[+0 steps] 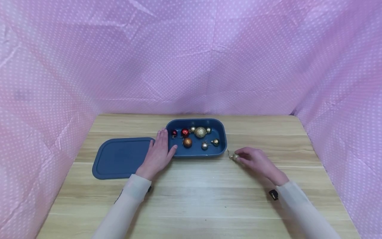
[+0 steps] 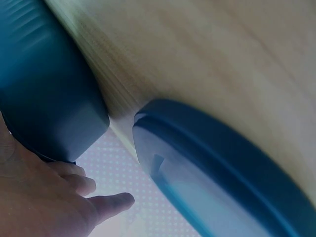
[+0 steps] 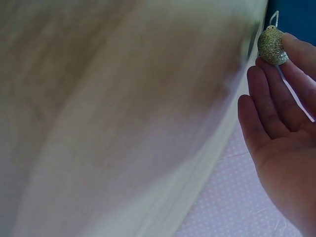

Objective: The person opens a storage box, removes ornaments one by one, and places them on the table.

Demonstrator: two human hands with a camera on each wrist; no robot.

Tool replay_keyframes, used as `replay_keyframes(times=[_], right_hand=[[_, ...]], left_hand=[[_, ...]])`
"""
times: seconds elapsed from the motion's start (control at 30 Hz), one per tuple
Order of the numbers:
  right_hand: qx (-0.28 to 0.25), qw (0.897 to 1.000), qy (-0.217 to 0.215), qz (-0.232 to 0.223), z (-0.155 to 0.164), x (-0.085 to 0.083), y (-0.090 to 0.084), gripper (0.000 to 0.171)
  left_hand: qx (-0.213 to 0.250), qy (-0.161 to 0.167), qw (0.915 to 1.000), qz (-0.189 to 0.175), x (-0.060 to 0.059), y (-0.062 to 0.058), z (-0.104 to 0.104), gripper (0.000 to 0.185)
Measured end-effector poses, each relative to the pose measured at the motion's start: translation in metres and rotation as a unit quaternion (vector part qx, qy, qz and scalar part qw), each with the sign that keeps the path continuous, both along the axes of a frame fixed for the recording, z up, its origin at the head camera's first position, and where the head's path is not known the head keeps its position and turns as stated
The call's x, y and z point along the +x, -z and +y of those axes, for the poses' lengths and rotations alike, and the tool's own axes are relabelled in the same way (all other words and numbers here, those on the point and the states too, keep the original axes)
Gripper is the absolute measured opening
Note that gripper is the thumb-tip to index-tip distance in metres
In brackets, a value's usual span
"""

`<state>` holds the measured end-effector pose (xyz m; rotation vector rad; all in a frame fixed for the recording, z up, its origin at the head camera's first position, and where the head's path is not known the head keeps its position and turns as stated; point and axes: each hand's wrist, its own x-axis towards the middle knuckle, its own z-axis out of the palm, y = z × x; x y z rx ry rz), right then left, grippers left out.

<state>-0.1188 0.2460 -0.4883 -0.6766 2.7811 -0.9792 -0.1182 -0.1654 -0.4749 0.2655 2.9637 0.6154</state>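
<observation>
My right hand [image 1: 256, 161] pinches a small gold glitter bauble [image 1: 235, 156] between fingertips [image 3: 289, 47] and thumb, low over the wooden table [image 1: 209, 199], just beyond the near right corner of the blue tray [image 1: 222, 146]. The bauble sits at the left tip of my grip, its hanger loop pointing left and far, toward the tray; the right wrist view shows the loop against the tray's blue wall. The tray thus lies left and slightly far of the held bauble, its long axis running left to right.

My left hand [image 1: 158, 152] lies flat, fingers straight, against the tray's left end, thumb on the near rim; it grasps nothing. Left of it, touching or nearly touching the hand, lies the blue lid [image 1: 119, 157], flat on the table.

Inside the tray: a red bauble [image 1: 185, 132], a large gold glitter bauble [image 1: 200, 132], an orange bauble [image 1: 187, 142], and several smaller ones. My right hand is the nearer to the tray's open right half.
</observation>
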Motion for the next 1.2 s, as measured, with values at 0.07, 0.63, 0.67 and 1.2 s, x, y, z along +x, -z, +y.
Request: replay_keyframes(times=[0.07,0.63,0.67,1.2], right_hand=[[0.002,1.000,0.002,-0.006,0.000,0.000,0.001,0.029],[0.003,1.000,-0.006,-0.015,0.005,0.002,-0.002,0.037],[0.001,1.000,-0.005,-0.016,0.005,0.003,-0.003,0.037],[-0.077,0.990,0.070,0.096,-0.014,0.011,-0.029,0.026]], left_hand=[[0.001,-0.001,1.0000,0.000,0.000,0.000,0.000,0.084],[0.004,-0.002,1.0000,-0.001,-0.002,0.002,0.000,0.083],[0.004,-0.003,1.0000,-0.002,-0.002,0.002,0.000,0.083],[0.008,-0.005,0.9998,-0.016,-0.003,0.001,0.000,0.083]])
